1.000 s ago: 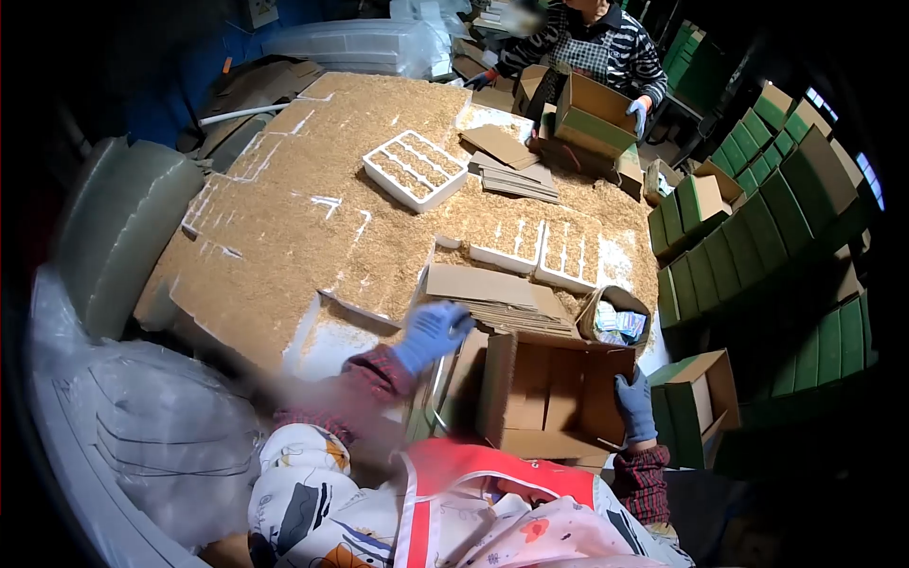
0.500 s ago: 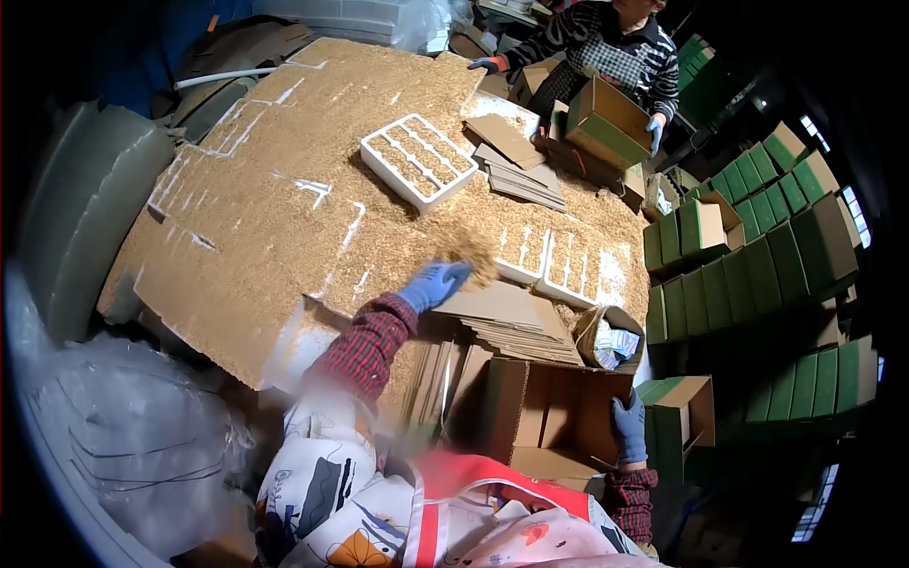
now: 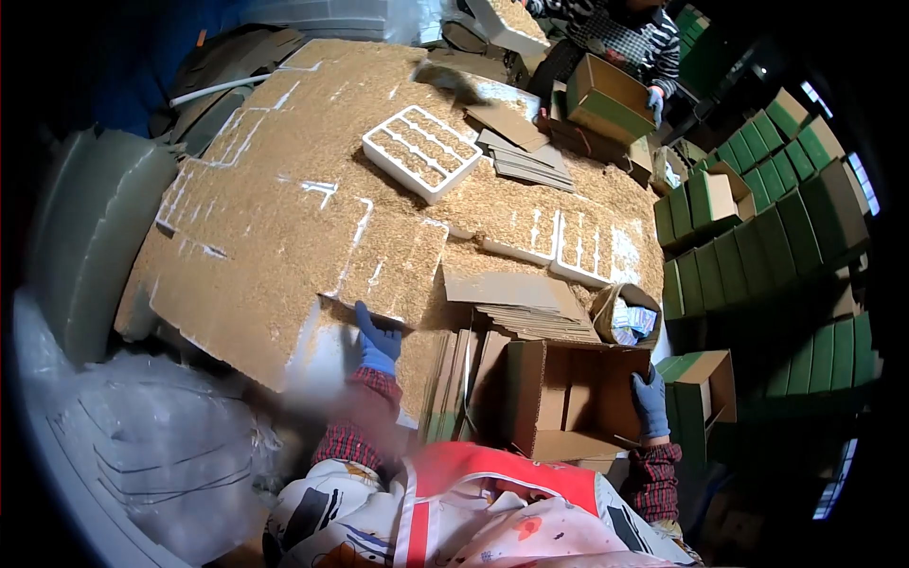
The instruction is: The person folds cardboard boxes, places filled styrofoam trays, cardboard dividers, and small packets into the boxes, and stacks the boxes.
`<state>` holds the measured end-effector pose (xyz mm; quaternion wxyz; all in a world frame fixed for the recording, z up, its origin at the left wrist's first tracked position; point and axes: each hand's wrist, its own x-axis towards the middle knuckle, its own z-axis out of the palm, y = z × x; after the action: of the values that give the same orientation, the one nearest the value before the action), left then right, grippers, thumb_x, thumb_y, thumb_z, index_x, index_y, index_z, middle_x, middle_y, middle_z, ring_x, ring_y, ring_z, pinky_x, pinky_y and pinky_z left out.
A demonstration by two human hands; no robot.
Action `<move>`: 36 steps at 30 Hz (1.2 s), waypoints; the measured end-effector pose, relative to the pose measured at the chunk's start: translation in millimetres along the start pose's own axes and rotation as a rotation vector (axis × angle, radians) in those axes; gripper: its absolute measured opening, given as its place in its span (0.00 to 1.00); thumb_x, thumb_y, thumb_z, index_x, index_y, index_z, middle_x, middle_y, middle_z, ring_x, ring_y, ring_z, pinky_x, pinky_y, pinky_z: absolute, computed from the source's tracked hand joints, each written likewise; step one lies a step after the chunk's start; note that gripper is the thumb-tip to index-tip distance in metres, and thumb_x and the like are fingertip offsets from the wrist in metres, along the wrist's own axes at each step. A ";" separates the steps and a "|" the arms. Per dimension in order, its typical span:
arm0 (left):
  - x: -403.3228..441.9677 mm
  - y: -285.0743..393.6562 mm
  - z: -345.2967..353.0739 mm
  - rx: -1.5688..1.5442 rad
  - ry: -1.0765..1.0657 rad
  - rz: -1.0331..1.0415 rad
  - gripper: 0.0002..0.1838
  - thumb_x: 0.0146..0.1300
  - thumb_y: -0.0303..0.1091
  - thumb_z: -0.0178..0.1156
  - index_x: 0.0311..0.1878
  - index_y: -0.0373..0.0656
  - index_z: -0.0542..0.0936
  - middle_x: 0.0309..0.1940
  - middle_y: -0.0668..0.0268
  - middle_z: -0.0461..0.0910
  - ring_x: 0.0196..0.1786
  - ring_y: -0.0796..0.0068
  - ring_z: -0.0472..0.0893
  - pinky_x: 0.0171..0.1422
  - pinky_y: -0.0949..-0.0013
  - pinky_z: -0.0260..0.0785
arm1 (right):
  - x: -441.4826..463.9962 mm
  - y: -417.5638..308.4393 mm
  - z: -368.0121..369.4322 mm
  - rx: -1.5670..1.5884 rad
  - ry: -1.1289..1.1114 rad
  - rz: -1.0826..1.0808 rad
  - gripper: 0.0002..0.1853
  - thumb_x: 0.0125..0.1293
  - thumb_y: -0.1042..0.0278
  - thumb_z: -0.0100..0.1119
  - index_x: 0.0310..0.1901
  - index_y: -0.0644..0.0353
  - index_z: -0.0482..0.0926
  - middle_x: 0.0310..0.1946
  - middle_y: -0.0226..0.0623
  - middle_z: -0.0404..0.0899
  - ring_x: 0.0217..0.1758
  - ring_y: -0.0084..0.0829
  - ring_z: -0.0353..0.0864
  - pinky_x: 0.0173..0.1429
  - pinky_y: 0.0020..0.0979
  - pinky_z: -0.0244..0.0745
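Observation:
My left hand, in a blue glove, is at the near edge of a white foam tray covered with wood shavings. One digit lies up over the edge; the other fingers are partly hidden beneath it. My right hand, also gloved in blue, grips the right side wall of an open cardboard box. The box lies before my apron with its opening towards me, and its inside shows bare cardboard. Left of it, several flat cardboard pieces stand on edge.
Flat cardboard sheets and a round container of small packets lie beyond the box. A white compartment tray rests on the shavings. Opposite, a co-worker handles a tray and a box. Green boxes are stacked at right.
My left hand has moved from the loose shavings back and left to the tray's near edge. My right hand stays on the box. The co-worker now has a shavings-filled tray raised.

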<state>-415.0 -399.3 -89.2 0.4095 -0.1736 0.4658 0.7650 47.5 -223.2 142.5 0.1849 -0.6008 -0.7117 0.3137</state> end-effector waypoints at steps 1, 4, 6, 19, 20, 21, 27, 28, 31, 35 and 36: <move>-0.3 8.6 2.4 -0.176 -0.028 -0.126 0.40 0.57 0.69 0.57 0.68 0.59 0.63 0.55 0.67 0.68 0.54 0.69 0.68 0.57 0.60 0.60 | 4.0 13.8 2.7 0.014 0.012 0.020 0.16 0.62 0.70 0.55 0.51 0.66 0.77 0.39 0.44 0.83 0.41 0.37 0.81 0.48 0.36 0.74; -25.4 27.1 25.1 -0.192 0.097 -0.260 0.38 0.50 0.75 0.59 0.53 0.54 0.76 0.41 0.70 0.79 0.43 0.75 0.76 0.48 0.60 0.70 | 7.2 31.7 2.5 0.001 0.011 -0.065 0.17 0.62 0.70 0.55 0.51 0.66 0.77 0.40 0.45 0.83 0.42 0.38 0.81 0.48 0.36 0.75; -55.6 36.0 48.8 0.098 -0.011 0.087 0.34 0.53 0.73 0.59 0.42 0.47 0.78 0.32 0.71 0.77 0.36 0.78 0.74 0.40 0.65 0.68 | 8.6 27.3 1.0 -0.003 0.023 -0.059 0.17 0.61 0.69 0.56 0.51 0.66 0.77 0.41 0.47 0.82 0.43 0.40 0.81 0.49 0.37 0.74; -111.7 94.8 -28.7 -0.179 -0.344 -0.144 0.32 0.64 0.51 0.57 0.67 0.45 0.68 0.63 0.60 0.73 0.64 0.57 0.73 0.70 0.53 0.63 | 19.5 47.1 11.5 0.083 -0.049 -0.100 0.31 0.63 0.61 0.56 0.66 0.67 0.64 0.57 0.56 0.74 0.61 0.48 0.74 0.63 0.37 0.69; -117.2 110.9 -51.1 0.415 -0.423 0.269 0.31 0.66 0.50 0.55 0.67 0.43 0.67 0.63 0.58 0.72 0.64 0.58 0.73 0.69 0.54 0.65 | 20.1 40.5 13.2 0.150 -0.043 -0.133 0.34 0.65 0.58 0.57 0.69 0.68 0.61 0.61 0.55 0.71 0.65 0.45 0.72 0.65 0.36 0.67; -151.8 123.8 -23.8 0.288 -0.481 0.167 0.30 0.68 0.49 0.53 0.67 0.41 0.66 0.63 0.58 0.72 0.64 0.58 0.73 0.68 0.55 0.66 | 8.5 5.9 2.1 0.182 -0.109 -0.035 0.37 0.67 0.53 0.55 0.70 0.68 0.58 0.65 0.53 0.67 0.68 0.42 0.67 0.69 0.33 0.62; -275.7 155.8 69.0 0.575 -0.824 0.058 0.21 0.74 0.30 0.45 0.68 0.38 0.64 0.65 0.55 0.69 0.65 0.62 0.72 0.68 0.59 0.68 | -6.2 -16.9 -14.8 0.652 -0.328 0.057 0.36 0.76 0.43 0.37 0.72 0.66 0.53 0.74 0.41 0.54 0.77 0.31 0.50 0.78 0.27 0.43; -279.5 148.6 73.9 0.855 -0.938 0.278 0.25 0.68 0.28 0.53 0.68 0.39 0.64 0.65 0.55 0.69 0.66 0.63 0.71 0.69 0.60 0.66 | -8.1 -16.6 -14.5 0.711 -0.324 0.077 0.36 0.76 0.42 0.37 0.72 0.66 0.53 0.74 0.41 0.53 0.77 0.31 0.50 0.78 0.27 0.42; -286.0 125.6 96.6 1.489 -1.143 0.799 0.38 0.55 0.26 0.70 0.68 0.40 0.65 0.65 0.57 0.68 0.68 0.64 0.69 0.72 0.62 0.61 | 4.7 7.5 0.8 0.754 -0.340 -0.017 0.36 0.76 0.42 0.36 0.73 0.65 0.53 0.74 0.40 0.53 0.76 0.30 0.51 0.78 0.27 0.43; -274.2 90.3 124.3 1.495 -1.293 0.531 0.33 0.59 0.19 0.64 0.68 0.38 0.65 0.66 0.60 0.68 0.66 0.68 0.70 0.71 0.64 0.62 | -1.3 3.4 -6.6 0.675 -0.209 -0.022 0.30 0.75 0.46 0.44 0.64 0.65 0.69 0.63 0.35 0.70 0.64 0.25 0.68 0.67 0.26 0.64; -265.7 88.3 131.3 1.501 -1.298 0.541 0.33 0.59 0.19 0.64 0.68 0.38 0.65 0.66 0.60 0.68 0.66 0.68 0.70 0.71 0.64 0.62 | -22.7 -36.4 -50.5 0.553 -0.252 0.010 0.31 0.75 0.45 0.42 0.66 0.65 0.67 0.66 0.36 0.67 0.67 0.26 0.66 0.69 0.26 0.61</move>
<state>-308.8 -430.9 199.5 0.3995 0.6848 0.5363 0.2896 57.7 -236.9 206.5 0.2500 -0.4876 -0.6136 0.5685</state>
